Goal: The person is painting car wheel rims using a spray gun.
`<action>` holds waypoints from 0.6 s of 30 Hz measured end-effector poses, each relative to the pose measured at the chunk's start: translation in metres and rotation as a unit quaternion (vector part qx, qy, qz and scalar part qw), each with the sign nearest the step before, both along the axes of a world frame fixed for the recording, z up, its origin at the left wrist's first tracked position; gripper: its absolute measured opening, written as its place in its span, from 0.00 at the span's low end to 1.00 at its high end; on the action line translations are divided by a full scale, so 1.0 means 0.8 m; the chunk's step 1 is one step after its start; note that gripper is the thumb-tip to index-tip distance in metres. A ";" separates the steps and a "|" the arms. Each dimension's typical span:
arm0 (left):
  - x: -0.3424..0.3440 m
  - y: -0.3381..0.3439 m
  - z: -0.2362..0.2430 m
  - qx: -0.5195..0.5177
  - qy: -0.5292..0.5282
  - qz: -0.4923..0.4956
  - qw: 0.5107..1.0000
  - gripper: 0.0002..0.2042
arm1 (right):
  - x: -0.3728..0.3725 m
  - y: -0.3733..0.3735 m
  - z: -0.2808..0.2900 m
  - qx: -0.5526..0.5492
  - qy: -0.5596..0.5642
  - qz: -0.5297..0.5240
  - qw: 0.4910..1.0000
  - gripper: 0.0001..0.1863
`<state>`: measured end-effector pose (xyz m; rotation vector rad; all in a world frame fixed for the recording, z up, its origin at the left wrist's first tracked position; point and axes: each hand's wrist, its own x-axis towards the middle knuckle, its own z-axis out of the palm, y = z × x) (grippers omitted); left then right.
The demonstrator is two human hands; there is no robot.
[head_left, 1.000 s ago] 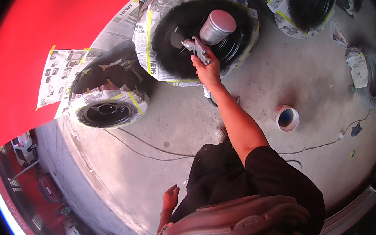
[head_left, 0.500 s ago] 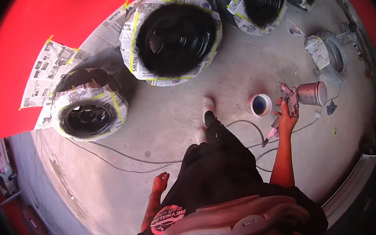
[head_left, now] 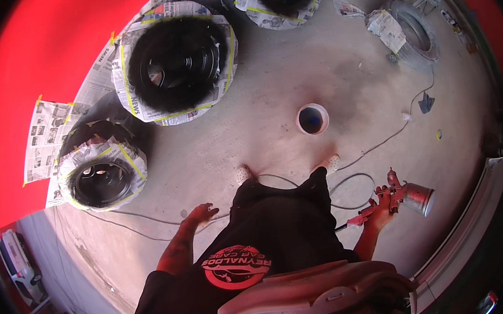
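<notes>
My right hand [head_left: 380, 212] is wrapped around the grip of a spray gun [head_left: 395, 194], out to the right of my body. The gun's silver cup [head_left: 419, 199] points away to the right, and a hose runs from its handle. My left hand [head_left: 200, 214] hangs to the left of my body with its fingers loosely apart and nothing in it. On the floor ahead of my feet stands a white bucket [head_left: 323, 127] with a dark inside. Black wheels [head_left: 177, 64], ringed with newspaper and yellow tape, are at the left and far side.
Red sheeting [head_left: 65, 48] borders the far left. A hose [head_left: 377, 145] loops across the concrete floor by my feet. At the far right lies a grey tire [head_left: 422, 37] partly covered by newspaper [head_left: 387, 30]. Outside on the left is a parked white car [head_left: 19, 261].
The wheels and bucket have shifted left in view. My right hand with the spray gun has come nearer my body, and my left hand has moved farther forward. My feet now stand apart.
</notes>
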<state>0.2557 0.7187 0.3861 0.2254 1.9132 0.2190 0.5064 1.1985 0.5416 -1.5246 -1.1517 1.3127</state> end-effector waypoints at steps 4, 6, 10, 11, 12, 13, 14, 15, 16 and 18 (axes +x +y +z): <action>0.004 0.116 -0.034 -0.010 0.033 -0.080 0.996 0.37 | 0.072 0.063 -0.023 0.001 -0.009 -0.036 0.999 0.28; 0.027 0.197 -0.044 -0.002 0.064 -0.083 0.994 0.33 | 0.109 0.119 -0.023 0.000 -0.004 -0.042 0.999 0.27; 0.095 0.359 -0.026 0.119 0.029 -0.028 0.992 0.24 | 0.155 0.208 0.036 0.017 -0.004 -0.012 1.000 0.26; 0.102 0.392 -0.025 0.150 0.025 -0.016 0.988 0.23 | 0.162 0.230 0.052 0.031 0.000 -0.020 0.999 0.26; 0.099 0.445 0.005 0.184 0.019 -0.012 0.983 0.21 | 0.175 0.251 0.062 0.048 0.004 -0.036 0.998 0.26; 0.096 0.484 0.017 0.188 0.021 -0.014 0.982 0.21 | 0.192 0.275 0.067 0.063 -0.007 -0.032 0.997 0.26; 0.094 0.512 0.022 0.192 0.005 -0.026 0.981 0.21 | 0.193 0.296 0.074 0.065 -0.004 -0.026 0.998 0.26; 0.092 0.536 0.025 0.196 -0.011 -0.039 0.980 0.20 | 0.186 0.314 0.089 0.086 0.004 -0.025 0.996 0.25; 0.093 0.551 0.021 0.198 -0.007 -0.033 0.980 0.20 | 0.181 0.335 0.098 0.108 0.012 -0.022 0.994 0.25; 0.093 0.567 -0.005 0.285 0.005 -0.146 0.947 0.21 | 0.181 0.376 0.100 0.115 0.024 0.005 0.993 0.24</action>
